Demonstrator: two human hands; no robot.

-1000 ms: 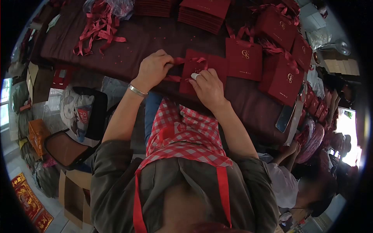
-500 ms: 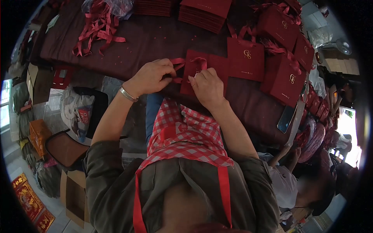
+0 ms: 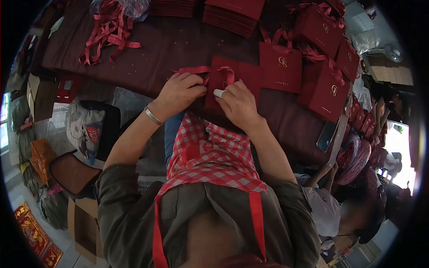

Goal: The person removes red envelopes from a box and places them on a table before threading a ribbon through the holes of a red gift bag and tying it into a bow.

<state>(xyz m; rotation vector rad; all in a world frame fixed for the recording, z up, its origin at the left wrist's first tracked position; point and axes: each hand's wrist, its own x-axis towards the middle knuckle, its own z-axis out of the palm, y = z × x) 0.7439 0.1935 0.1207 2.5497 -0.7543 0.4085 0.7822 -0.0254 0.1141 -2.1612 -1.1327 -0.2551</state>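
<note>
A dark red paper bag (image 3: 217, 91) lies flat on the cloth-covered table in front of me. A red ribbon (image 3: 229, 74) loops over its upper part and runs down to the fingers of my right hand (image 3: 240, 105). Those fingers are curled and pressed together over the bag, and a white cover wraps one fingertip. At the bag's left edge, my left hand (image 3: 182, 92) is closed on a ribbon strand (image 3: 196, 69), its fingertips pinched together. What lies under the fingertips of both hands is partly hidden.
Right of the bag lies a finished-looking bag with ribbon handles (image 3: 280, 67), beside several standing bags (image 3: 325, 91). Loose ribbons (image 3: 105, 33) lie at the back left, near stacked flat bags (image 3: 230, 20). A phone (image 3: 326, 136) rests at the right edge. Another person's arm (image 3: 328, 174) shows lower right.
My left hand has moved slightly right and down, closer to the bag's edge. My right hand's fingers have curled and turned, bringing the white fingertip cover into view.
</note>
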